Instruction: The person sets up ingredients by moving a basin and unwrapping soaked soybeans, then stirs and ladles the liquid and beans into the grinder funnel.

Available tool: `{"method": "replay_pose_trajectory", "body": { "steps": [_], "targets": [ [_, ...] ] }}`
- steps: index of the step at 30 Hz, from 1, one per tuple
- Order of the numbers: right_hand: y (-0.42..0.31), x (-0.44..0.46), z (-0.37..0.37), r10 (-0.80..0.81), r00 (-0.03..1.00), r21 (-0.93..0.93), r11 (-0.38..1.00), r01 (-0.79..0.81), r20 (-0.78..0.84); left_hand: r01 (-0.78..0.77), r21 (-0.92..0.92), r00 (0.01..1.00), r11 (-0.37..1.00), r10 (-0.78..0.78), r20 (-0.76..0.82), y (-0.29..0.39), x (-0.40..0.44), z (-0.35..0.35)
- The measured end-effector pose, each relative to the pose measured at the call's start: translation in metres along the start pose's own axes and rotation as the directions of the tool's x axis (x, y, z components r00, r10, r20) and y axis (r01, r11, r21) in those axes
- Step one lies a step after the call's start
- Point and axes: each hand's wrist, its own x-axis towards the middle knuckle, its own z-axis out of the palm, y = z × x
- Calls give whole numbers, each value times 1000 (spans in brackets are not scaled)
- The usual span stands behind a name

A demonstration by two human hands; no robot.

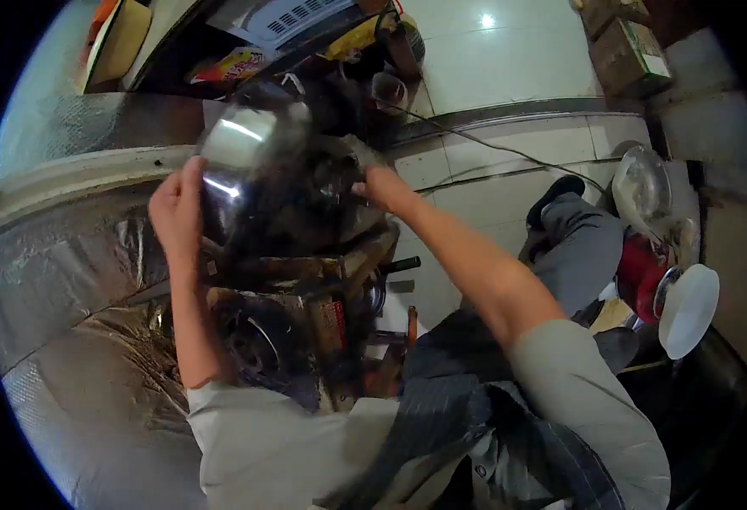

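A shiny metal pan or bowl point(242, 140), blurred by motion, is tilted up at the upper left centre. My left hand point(178, 200) is closed on its left rim, with the thumb up. My right hand point(380, 187) is closed at the right side of a dark, smeared area next to the pan. What it holds there I cannot make out. Below the pan stands a grimy stove point(259, 340) with a round dark burner, close to my left forearm.
Foil-like sheeting point(76, 263) covers the surface at left. A cable point(501, 149) crosses the tiled floor. At right are a metal basin point(643, 183), a red object point(641, 276) and a white bowl point(688, 312). A cardboard box point(628, 59) stands at the upper right.
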Motion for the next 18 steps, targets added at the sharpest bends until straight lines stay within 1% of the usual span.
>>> {"method": "replay_pose_trajectory", "body": {
  "steps": [2,3,4,5,6,7,8,9,10,12,13,15,16,17,18],
  "targets": [
    [-5,-3,4,-16,1000,14,1000,16,-26,10,16,996,1000,-8,-85,6,4,-9],
    [-7,-2,6,-36,998,23,999,37,-57,6,15,996,1000,-5,-90,10,5,-12],
    [-6,-2,10,-36,998,22,999,37,-58,-21,14,990,1000,22,-140,15,4,-11],
    [-9,0,13,-94,983,42,994,101,-156,-52,16,979,998,54,-197,21,5,-14],
    [-17,-4,10,-142,958,55,986,160,-249,-52,17,978,998,54,-199,25,7,-18],
    [-22,-6,7,-142,958,54,986,160,-249,-89,96,973,991,107,-204,29,11,-18],
    [-27,-15,6,-109,948,112,983,148,-298,-110,176,969,978,145,-202,32,9,-19],
    [-38,-25,-2,-75,932,167,976,142,-355,-108,65,971,992,119,-207,37,8,-16],
    [-43,-31,-10,-75,932,165,976,141,-356,-108,63,971,992,119,-207,34,10,-15],
    [-51,-55,-30,-121,887,286,920,270,-446,-121,104,980,987,135,-149,34,11,-20],
    [-49,-65,-35,-122,886,284,920,270,-447,-121,103,979,987,136,-149,32,13,-21],
    [-39,-90,-52,-42,856,346,904,253,-515,-138,172,981,975,159,-115,34,14,-27],
    [-22,-102,-56,0,866,410,880,237,-500,-132,161,981,978,153,-122,34,8,-27],
    [-4,-108,-61,46,875,483,847,222,-482,-184,143,973,972,201,-113,34,9,-25],
    [3,-133,-90,143,887,647,735,201,-439,-233,120,963,965,246,-109,35,7,-24]
  ]
}}
